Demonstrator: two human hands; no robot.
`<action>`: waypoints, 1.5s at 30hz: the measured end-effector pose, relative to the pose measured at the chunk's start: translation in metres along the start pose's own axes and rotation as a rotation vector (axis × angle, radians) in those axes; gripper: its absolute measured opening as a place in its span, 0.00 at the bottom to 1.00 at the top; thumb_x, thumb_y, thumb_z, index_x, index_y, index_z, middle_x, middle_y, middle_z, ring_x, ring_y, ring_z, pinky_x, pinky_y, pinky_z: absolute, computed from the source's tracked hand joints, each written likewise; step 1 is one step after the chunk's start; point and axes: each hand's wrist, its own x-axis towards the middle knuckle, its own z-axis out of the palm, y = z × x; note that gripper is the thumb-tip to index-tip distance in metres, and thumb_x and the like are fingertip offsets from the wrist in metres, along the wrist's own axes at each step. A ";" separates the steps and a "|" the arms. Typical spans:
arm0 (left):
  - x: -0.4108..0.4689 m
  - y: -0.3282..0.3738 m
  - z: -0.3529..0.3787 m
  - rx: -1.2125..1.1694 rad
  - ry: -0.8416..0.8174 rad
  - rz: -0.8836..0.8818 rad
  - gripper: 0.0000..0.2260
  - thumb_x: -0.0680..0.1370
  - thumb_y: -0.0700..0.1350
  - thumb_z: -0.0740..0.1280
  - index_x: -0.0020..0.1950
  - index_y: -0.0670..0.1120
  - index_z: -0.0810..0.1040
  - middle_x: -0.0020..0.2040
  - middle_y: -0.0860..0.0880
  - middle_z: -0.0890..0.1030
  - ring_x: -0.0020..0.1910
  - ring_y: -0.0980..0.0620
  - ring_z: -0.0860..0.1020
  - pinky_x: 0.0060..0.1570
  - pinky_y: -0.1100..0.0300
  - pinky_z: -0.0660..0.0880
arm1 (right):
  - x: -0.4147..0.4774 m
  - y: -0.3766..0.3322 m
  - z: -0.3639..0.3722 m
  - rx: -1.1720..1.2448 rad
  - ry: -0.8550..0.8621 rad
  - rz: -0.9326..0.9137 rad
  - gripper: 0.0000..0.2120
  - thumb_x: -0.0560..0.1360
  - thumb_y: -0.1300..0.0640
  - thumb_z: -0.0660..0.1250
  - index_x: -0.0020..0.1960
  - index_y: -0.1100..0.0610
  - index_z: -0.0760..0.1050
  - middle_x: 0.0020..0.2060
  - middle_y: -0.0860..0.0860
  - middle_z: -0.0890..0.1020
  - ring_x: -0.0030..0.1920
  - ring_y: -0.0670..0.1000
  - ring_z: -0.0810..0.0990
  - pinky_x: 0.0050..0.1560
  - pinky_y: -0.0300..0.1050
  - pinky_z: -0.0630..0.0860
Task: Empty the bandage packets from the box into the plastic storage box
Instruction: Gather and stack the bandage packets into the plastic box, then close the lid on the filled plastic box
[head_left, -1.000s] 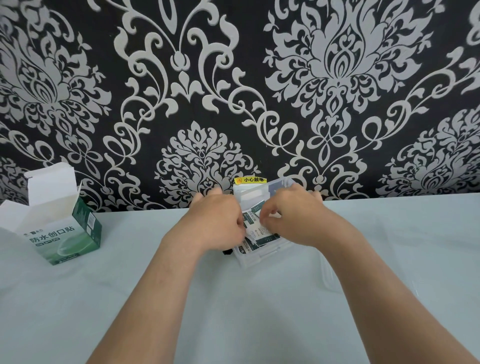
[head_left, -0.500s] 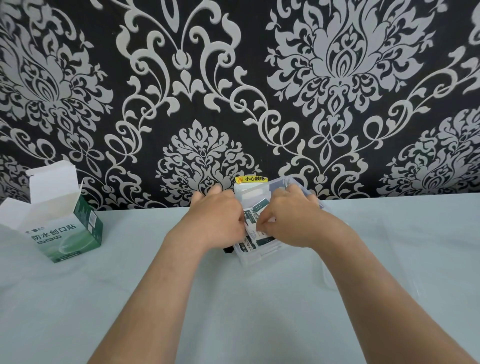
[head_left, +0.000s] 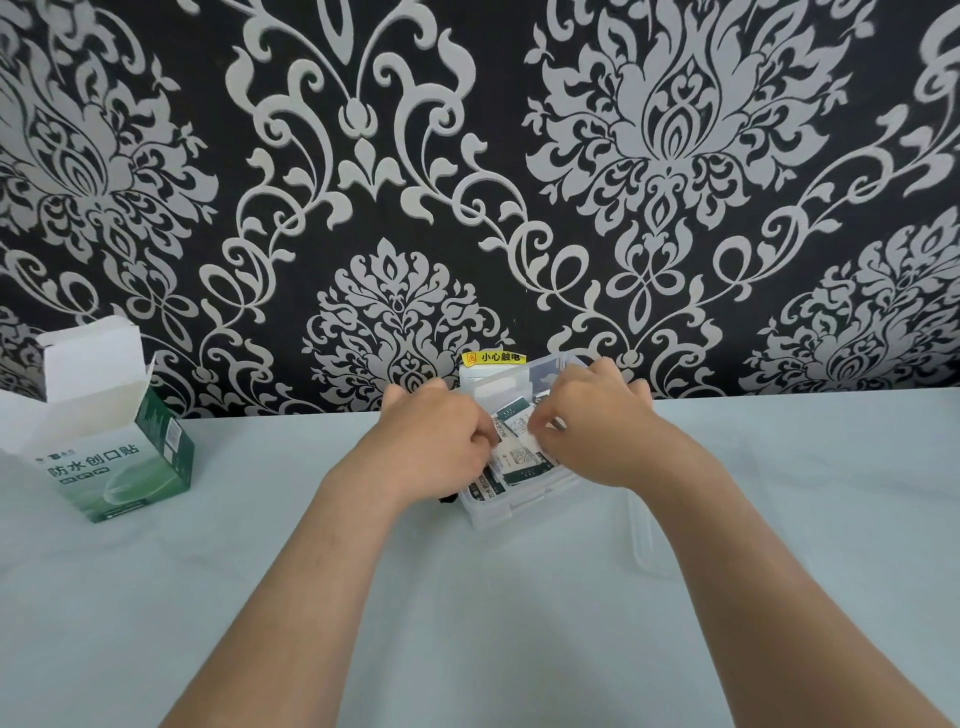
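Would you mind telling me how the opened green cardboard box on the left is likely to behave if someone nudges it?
The green cardboard box probably slides or tips easily: its flaps stand open and no packets show inside, so it looks light. It sits tilted on the table, so it may topple. The thin card walls would likely dent if squeezed.

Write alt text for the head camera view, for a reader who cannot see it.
Two bare hands, left hand and right hand, reach into a clear plastic storage box holding green-and-white bandage packets on a pale table. An opened green and white bandage box stands at far left, before black-and-silver damask wallpaper.
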 end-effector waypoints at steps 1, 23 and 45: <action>0.000 0.001 -0.001 0.002 0.010 0.001 0.17 0.79 0.44 0.56 0.58 0.59 0.81 0.45 0.57 0.74 0.56 0.55 0.65 0.55 0.52 0.58 | -0.001 0.001 0.000 0.011 0.026 0.001 0.13 0.79 0.54 0.58 0.53 0.46 0.81 0.56 0.49 0.73 0.59 0.54 0.64 0.53 0.53 0.62; -0.027 0.074 -0.044 -0.346 0.273 0.198 0.15 0.75 0.38 0.60 0.42 0.52 0.84 0.30 0.57 0.79 0.27 0.56 0.74 0.31 0.67 0.70 | -0.035 0.101 0.001 0.313 -0.010 0.583 0.21 0.77 0.57 0.60 0.70 0.53 0.66 0.62 0.57 0.76 0.62 0.62 0.71 0.58 0.50 0.71; -0.029 0.133 0.062 0.191 0.521 0.355 0.23 0.57 0.38 0.74 0.51 0.44 0.77 0.25 0.50 0.75 0.18 0.48 0.74 0.18 0.65 0.58 | -0.071 0.131 -0.032 1.427 0.232 0.618 0.14 0.78 0.54 0.63 0.60 0.59 0.75 0.38 0.56 0.82 0.30 0.50 0.78 0.30 0.40 0.73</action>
